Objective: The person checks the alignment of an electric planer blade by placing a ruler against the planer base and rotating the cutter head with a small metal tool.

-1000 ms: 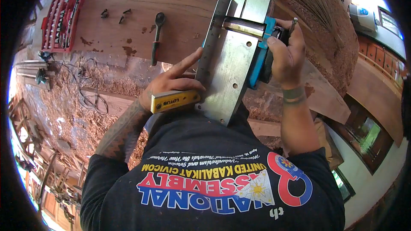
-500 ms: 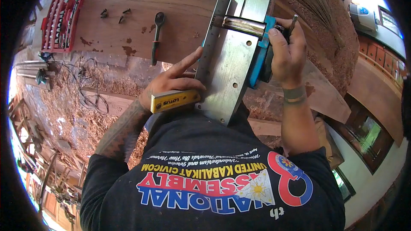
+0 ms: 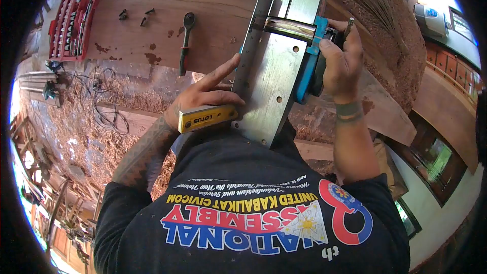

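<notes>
An electric planer [image 3: 274, 71] with a teal body lies upside down against my body, its metal sole and cutter drum facing up. A try square [image 3: 208, 118] with a yellow LOTUS handle rests on it, and its steel blade stands along the sole's left side, crossing the drum. My left hand [image 3: 210, 91] grips the square near its corner, index finger stretched along the blade. At the planer's right side, my right hand [image 3: 342, 68] is closed around a slim metal tool [image 3: 349, 26] whose end sticks up between the fingers; its kind is unclear. The thumb lies by the teal housing.
A wide wooden plank [image 3: 137, 0] lies ahead, bearing a ratchet wrench [image 3: 186, 40], several small bolts [image 3: 123, 14] and a red socket set case [image 3: 76, 20]. Wood shavings cover the ground, and a black cord [image 3: 109, 116] lies at left. More boards [image 3: 390, 111] lie at right.
The planer and square have shifted very slightly upward in view. The tip of the slim tool in my right hand has turned a little. Both hands keep their grip.
</notes>
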`<control>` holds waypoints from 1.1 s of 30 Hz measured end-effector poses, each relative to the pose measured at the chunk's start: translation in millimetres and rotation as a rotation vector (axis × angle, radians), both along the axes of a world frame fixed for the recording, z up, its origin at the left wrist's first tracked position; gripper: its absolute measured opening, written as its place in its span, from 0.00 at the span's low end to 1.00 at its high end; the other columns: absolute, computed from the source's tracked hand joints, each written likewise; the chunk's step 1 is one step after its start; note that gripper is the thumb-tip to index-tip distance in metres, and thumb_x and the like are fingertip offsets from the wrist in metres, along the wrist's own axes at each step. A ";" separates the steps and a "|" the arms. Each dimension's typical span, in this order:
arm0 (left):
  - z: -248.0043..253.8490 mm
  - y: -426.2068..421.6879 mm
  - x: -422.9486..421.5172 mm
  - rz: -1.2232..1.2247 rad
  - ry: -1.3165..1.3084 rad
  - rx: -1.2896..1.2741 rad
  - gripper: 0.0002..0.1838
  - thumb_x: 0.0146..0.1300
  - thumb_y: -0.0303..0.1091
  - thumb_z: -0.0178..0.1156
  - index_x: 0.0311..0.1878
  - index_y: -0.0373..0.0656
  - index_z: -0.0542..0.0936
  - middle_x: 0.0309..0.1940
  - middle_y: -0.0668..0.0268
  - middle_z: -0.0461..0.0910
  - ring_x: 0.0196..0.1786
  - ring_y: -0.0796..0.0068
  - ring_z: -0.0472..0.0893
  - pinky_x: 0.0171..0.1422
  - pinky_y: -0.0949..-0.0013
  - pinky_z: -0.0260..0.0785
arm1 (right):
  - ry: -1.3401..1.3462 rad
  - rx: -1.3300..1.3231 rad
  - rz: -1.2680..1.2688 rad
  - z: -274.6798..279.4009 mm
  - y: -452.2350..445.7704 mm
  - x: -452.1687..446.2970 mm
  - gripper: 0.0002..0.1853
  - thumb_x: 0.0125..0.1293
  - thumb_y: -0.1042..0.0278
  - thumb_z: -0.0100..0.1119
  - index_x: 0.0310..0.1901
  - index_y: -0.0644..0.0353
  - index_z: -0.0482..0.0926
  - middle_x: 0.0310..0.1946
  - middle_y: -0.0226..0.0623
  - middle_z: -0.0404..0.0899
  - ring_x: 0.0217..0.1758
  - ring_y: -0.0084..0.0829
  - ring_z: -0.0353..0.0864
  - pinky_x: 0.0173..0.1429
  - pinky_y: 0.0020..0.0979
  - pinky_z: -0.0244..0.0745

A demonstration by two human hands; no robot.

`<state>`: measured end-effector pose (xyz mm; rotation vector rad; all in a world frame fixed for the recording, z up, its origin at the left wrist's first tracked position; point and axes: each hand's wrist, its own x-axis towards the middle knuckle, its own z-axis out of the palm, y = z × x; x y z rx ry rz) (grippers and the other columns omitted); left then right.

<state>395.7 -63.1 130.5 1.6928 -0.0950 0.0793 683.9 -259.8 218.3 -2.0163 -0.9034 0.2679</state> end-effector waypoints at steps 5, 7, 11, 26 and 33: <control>2.2 -0.2 -0.2 -0.001 0.019 -0.007 0.20 0.68 0.28 0.76 0.63 0.49 0.91 0.93 0.45 0.50 0.91 0.45 0.63 0.81 0.49 0.76 | -0.019 -0.002 -0.013 -0.1 0.9 -0.9 0.17 0.68 0.61 0.67 0.52 0.65 0.84 0.38 0.43 0.82 0.40 0.39 0.82 0.49 0.38 0.78; 1.2 -0.3 -0.4 0.004 0.010 -0.002 0.20 0.68 0.28 0.76 0.63 0.50 0.91 0.93 0.46 0.51 0.91 0.45 0.63 0.81 0.49 0.76 | -0.033 -0.010 -0.010 0.3 1.1 -0.5 0.17 0.68 0.61 0.67 0.52 0.65 0.84 0.38 0.44 0.83 0.41 0.40 0.82 0.50 0.38 0.78; 1.0 -0.3 -0.7 0.002 0.025 -0.016 0.20 0.69 0.29 0.75 0.64 0.51 0.91 0.93 0.46 0.50 0.91 0.45 0.62 0.82 0.48 0.75 | -0.032 -0.037 -0.025 5.2 2.5 -2.3 0.17 0.69 0.60 0.68 0.51 0.65 0.84 0.38 0.44 0.83 0.41 0.41 0.83 0.50 0.39 0.79; 3.6 1.2 0.6 -0.006 0.063 -0.031 0.22 0.67 0.28 0.76 0.64 0.49 0.91 0.93 0.45 0.49 0.91 0.46 0.64 0.82 0.49 0.74 | -0.020 -0.055 -0.039 5.3 2.7 -2.2 0.18 0.69 0.60 0.68 0.52 0.66 0.84 0.40 0.47 0.83 0.42 0.43 0.84 0.51 0.40 0.79; 5.6 2.6 3.8 0.020 0.023 0.013 0.20 0.67 0.28 0.76 0.62 0.46 0.92 0.92 0.43 0.53 0.87 0.47 0.71 0.79 0.52 0.76 | -0.065 -0.052 -0.026 3.8 1.9 -1.1 0.18 0.70 0.60 0.68 0.53 0.66 0.84 0.41 0.47 0.84 0.43 0.45 0.84 0.52 0.41 0.80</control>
